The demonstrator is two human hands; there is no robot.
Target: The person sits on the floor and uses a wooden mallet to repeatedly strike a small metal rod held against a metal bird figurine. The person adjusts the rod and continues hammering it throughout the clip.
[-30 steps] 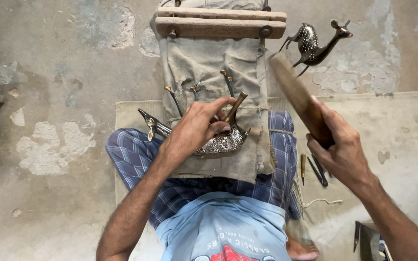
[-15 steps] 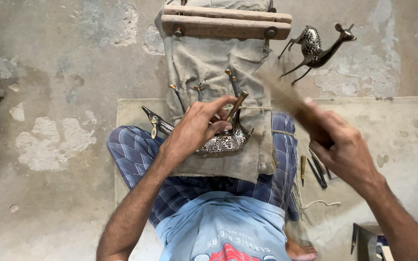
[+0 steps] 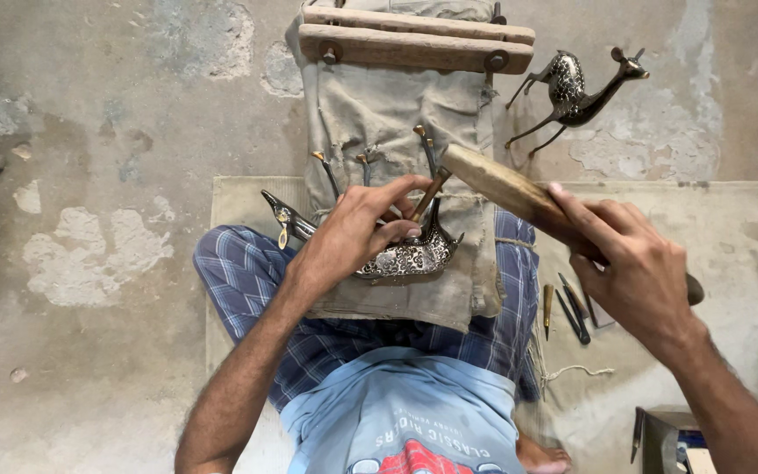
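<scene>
Canvas cloth [image 3: 379, 114] runs from the lap up to 12 o'clock, clamped under two wooden bars [image 3: 414, 42]. Woven mat [image 3: 730, 254] lies on the floor at 3 o'clock. Right hand [image 3: 638, 272] is closed around a wooden mallet [image 3: 506, 189], its head touching the chisel top. Left hand [image 3: 357, 233] pinches the chisel [image 3: 427, 197] upright on an engraved metal deer [image 3: 396, 254] at centre. Finished deer figure [image 3: 572, 92] stands at 1 o'clock. Spare small tools [image 3: 572, 307] lie at 4 o'clock.
</scene>
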